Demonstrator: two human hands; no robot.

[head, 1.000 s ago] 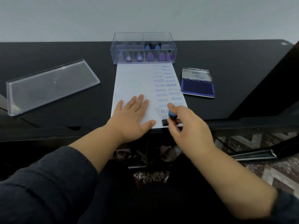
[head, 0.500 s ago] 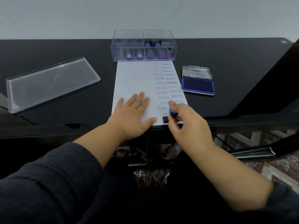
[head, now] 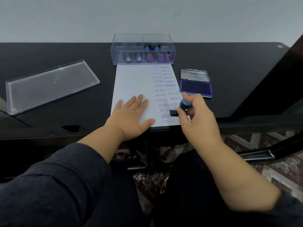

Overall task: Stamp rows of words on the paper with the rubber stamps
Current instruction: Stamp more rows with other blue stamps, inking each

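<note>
Head view: right hand (head: 196, 118) pinches stamp (head: 181, 108), tilted, base just above paper's (head: 131, 82) near right rows. Left hand (head: 131, 116) lies flat on paper. Ink pad (head: 195, 87) sits far-right of grip, likely next stop.

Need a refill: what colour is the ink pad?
Dark blue-violet ink pad, seen best in the head view.

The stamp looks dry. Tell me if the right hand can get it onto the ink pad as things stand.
Probably yes: the ink pad lies open just beyond the right hand, which holds the stamp, with nothing between them.
</note>
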